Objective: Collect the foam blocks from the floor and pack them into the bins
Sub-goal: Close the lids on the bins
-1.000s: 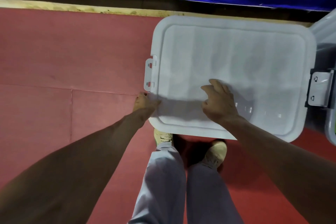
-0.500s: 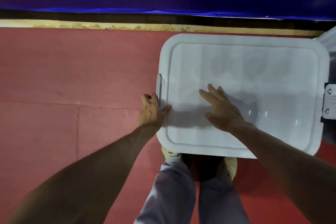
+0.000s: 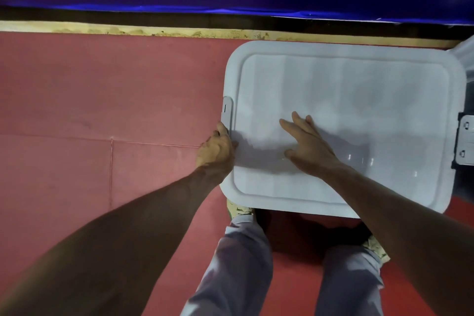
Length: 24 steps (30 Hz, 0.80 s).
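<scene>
Head view: my right hand (image 3: 307, 146) lies flat on the white bin lid (image 3: 359, 90), fingers spread, pressing down. My left hand (image 3: 216, 151) curls round the lid's left rim, its fingertips touching the lower end of the left latch (image 3: 227, 113), which looks folded down. The right latch (image 3: 465, 141) appears to stand out, unfastened. I see no foam blocks on the red floor (image 3: 102, 97); presumably they're inside, hidden. I judge this as closing up: next comes snapping that right latch while keeping the lid seated.
</scene>
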{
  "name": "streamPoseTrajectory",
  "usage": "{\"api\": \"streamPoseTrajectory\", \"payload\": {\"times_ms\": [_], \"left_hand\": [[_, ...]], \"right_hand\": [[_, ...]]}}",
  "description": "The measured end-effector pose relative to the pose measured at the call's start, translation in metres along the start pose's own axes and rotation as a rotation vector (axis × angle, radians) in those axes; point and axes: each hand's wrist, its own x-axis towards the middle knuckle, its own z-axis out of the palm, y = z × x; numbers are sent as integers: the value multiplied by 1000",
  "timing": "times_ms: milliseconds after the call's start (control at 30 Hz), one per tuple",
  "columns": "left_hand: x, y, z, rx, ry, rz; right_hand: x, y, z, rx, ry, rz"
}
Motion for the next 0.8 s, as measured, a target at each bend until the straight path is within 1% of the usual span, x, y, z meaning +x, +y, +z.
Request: {"api": "streamPoseTrajectory", "payload": {"times_ms": [67,133,200,267,367,500,567,633,733,800], "left_hand": [[-4,5,0,50,11,7],[-11,10,-2,111,52,22],[-24,25,-3,145,105,90],[-37,50,-5,151,116,202],[-53,97,1,131,49,339],[-54,175,28,185,-127,464],[-52,213,46,202,-151,506],[-51,249,64,172,-136,491],[-49,289,90,142,-120,410],[-50,302,106,231,-118,347]], "right_hand": [[-4,2,-1,48,20,5],[-8,3,-3,79,-22,4],[-22,13,-14,95,-61,-6],[-41,31,-31,100,-65,13],[-75,76,-64,171,17,115],[-102,159,-112,245,171,267],[-106,199,-132,266,236,319],[-109,232,-146,291,255,343],[-105,273,-151,323,213,381],[-97,286,-149,380,197,379]]}}
